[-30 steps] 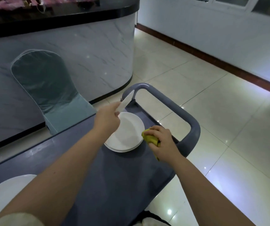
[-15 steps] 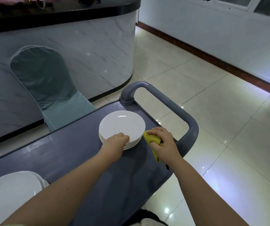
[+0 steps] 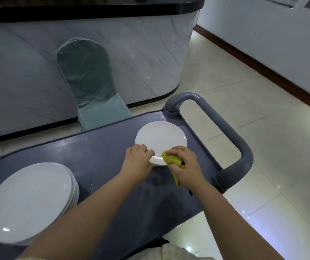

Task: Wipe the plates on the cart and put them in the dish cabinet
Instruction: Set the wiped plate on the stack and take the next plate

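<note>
A: Biggest first. The grey cart (image 3: pixel 103 147) stands on a glossy tiled floor (image 3: pixel 262 119). What could go wrong there?

B: Its wheels are out of view. If they are free, a hard wiping stroke could roll the cart off on that smooth floor, plates and all.

A: And the tall stack of plates (image 3: pixel 26 203) at the left end?

B: It sits close to the near edge, just beside the person's left forearm. An elbow swung back could nudge it over the side.

A: The small stack of plates (image 3: pixel 159 137)?

B: It lies flat at the far right end, near the cart handle (image 3: pixel 225 132). Both hands bear on its near rim, so too much downward weight there could tip the top plate up or slide it off the one beneath.

A: What is the left hand (image 3: pixel 138 160) doing?

B: Its fingers are curled over the near-left rim, gripping the stack to steady it.

A: And the right hand (image 3: pixel 186 166)?

B: It is closed round a bunched yellow cloth (image 3: pixel 171 159), pressing it to the near-right rim. A tail hangs below the fist and could snag. No dish cabinet is in view.
</note>
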A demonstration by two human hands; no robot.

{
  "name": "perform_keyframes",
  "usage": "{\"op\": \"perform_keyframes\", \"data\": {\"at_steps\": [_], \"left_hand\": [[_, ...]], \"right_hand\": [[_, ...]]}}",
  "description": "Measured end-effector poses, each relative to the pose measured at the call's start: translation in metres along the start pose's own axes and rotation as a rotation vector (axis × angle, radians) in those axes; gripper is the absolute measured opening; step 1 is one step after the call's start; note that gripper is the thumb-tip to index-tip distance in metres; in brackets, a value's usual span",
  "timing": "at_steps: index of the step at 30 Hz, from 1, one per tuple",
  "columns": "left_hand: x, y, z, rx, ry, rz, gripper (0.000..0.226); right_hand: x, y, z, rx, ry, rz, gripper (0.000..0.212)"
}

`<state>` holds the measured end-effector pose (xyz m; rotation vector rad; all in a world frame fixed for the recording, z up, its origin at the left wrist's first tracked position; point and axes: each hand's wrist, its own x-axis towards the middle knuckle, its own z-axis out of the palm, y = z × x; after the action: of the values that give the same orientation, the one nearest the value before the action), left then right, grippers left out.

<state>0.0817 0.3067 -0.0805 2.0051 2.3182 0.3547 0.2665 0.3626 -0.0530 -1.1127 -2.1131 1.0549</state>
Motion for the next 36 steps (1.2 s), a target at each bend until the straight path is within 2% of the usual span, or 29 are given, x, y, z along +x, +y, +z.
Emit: {"op": "perform_keyframes", "data": {"at_steps": [3,9,12,15,17,20,22,25,27,29,30,32,34,36], "left_hand": [[-0.027,-0.025,-0.026,0.015,0.097,-0.151,0.029],[-0.112,-0.080,-0.071,0.001,0.213,-0.641,0.032],[-0.165,-0.095,-0.084,-0.069,0.242,-0.947,0.027],[-0.215,-0.100,-0.084,-0.207,0.370,-1.187,0.018],[-0.241,-0.100,-0.081,-0.279,0.429,-1.324,0.021],[-0.260,-0.096,-0.077,-0.386,0.384,-1.494,0.039],[-0.262,-0.097,-0.072,-0.479,0.351,-1.583,0.051],[-0.256,-0.106,-0.065,-0.704,0.383,-1.683,0.055],[-0.252,-0.110,-0.061,-0.935,0.525,-1.757,0.053],[-0.249,-0.108,-0.062,-1.125,0.640,-1.783,0.036],[-0.249,-0.107,-0.061,-1.164,0.659,-1.783,0.028],[-0.254,-0.102,-0.061,-1.198,0.711,-1.757,0.026],[-0.263,-0.097,-0.060,-1.207,0.853,-1.754,0.029],[-0.273,-0.093,-0.059,-1.215,1.044,-1.757,0.021]], "right_hand": [[0.015,-0.024,0.033,-0.003,-0.103,-0.103,0.036],[0.024,-0.074,0.104,-0.079,-0.330,-0.381,0.041],[0.016,-0.096,0.137,-0.083,-0.451,-0.447,0.042],[0.006,-0.111,0.162,-0.058,-0.555,-0.518,0.040],[0.002,-0.117,0.175,-0.050,-0.626,-0.547,0.035],[-0.002,-0.122,0.187,-0.047,-0.703,-0.552,0.036],[-0.002,-0.124,0.190,-0.048,-0.739,-0.540,0.036],[-0.002,-0.124,0.190,-0.053,-0.787,-0.522,0.034],[-0.001,-0.121,0.190,-0.053,-0.790,-0.521,0.033],[0.000,-0.116,0.189,-0.053,-0.788,-0.520,0.033],[0.002,-0.114,0.188,-0.052,-0.791,-0.518,0.034],[0.005,-0.111,0.186,-0.047,-0.804,-0.499,0.034],[0.009,-0.110,0.183,-0.042,-0.811,-0.477,0.035],[0.010,-0.107,0.181,-0.034,-0.807,-0.466,0.036]]}}
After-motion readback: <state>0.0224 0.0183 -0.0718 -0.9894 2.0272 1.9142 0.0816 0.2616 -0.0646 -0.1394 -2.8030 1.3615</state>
